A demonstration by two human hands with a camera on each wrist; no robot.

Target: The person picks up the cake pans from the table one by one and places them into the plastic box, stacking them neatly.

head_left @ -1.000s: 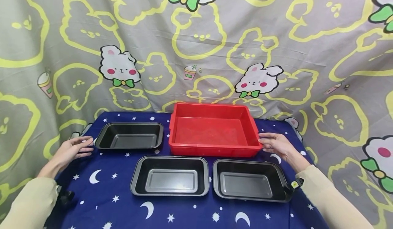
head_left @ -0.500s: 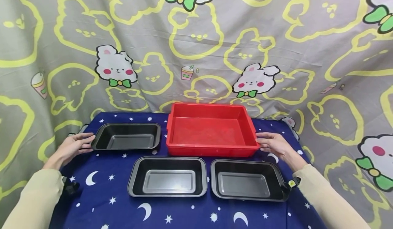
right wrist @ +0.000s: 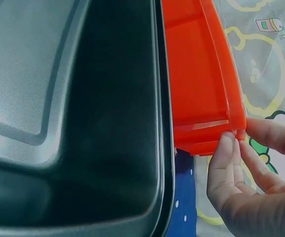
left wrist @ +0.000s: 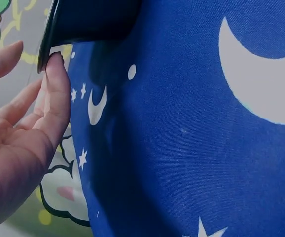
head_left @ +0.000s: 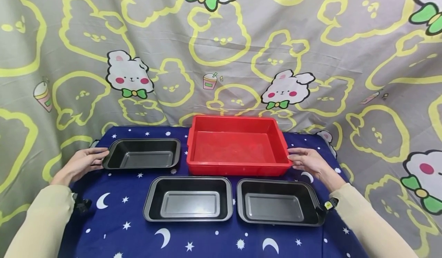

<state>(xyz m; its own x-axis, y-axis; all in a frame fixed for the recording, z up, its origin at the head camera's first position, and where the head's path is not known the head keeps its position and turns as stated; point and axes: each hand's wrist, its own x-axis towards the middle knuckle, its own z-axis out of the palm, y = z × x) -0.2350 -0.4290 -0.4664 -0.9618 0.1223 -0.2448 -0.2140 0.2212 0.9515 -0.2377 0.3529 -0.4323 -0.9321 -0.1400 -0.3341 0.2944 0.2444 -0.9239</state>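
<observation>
My left hand [head_left: 81, 162] reaches the left end of a black loaf pan [head_left: 145, 154] at the back left. In the left wrist view one fingertip of that left hand [left wrist: 24, 133] touches the underside of the pan's rim [left wrist: 45, 44], while another finger stands apart from it. My right hand [head_left: 309, 162] is at the right end of a red plastic tray [head_left: 238, 166]. In the right wrist view its fingers [right wrist: 224, 168] lie on both sides of the tray's lip and pinch it. Both containers rest on the table.
Two more loaf pans, the front-middle pan [head_left: 188, 217] and the front-right pan [head_left: 276, 222], stand side by side before the tray. Dark blue cloth [head_left: 193, 238] with moons and stars covers the table. A patterned curtain [head_left: 221, 31] hangs behind.
My left hand has moved rightward from beside the back-left pan and now touches its rim. The right hand stays at the tray's end. The head view has shifted slightly.
</observation>
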